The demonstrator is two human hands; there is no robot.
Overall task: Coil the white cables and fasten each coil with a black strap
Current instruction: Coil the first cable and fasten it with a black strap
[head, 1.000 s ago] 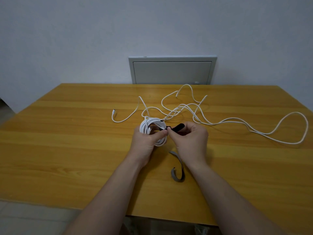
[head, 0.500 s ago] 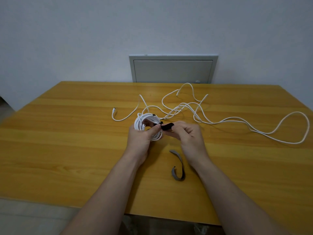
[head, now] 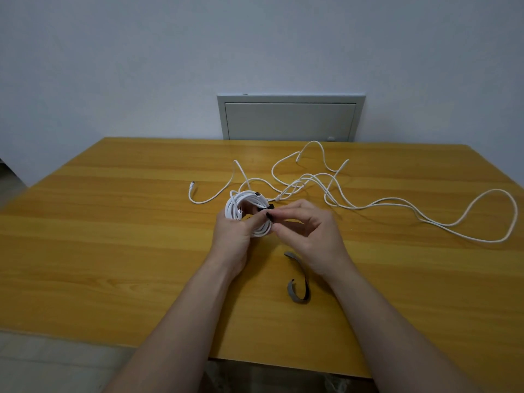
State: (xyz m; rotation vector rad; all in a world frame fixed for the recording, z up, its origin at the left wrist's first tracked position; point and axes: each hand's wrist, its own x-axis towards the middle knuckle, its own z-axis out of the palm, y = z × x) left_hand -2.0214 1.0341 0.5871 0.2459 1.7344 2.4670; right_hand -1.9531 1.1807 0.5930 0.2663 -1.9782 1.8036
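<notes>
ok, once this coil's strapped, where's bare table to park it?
Best: the wide left stretch of the wooden table, left of the left hand and nearer than the cable end. Also near right, between right forearm and loose white cable. Crowded: far centre-right under that cable; spare strap by the right wrist.

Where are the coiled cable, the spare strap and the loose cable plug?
coiled cable [head: 243,195]: head view, top strands of the coil.
spare strap [head: 297,300]: head view, bottom curve of its loop.
loose cable plug [head: 193,183]: head view, the connector tip.
</notes>
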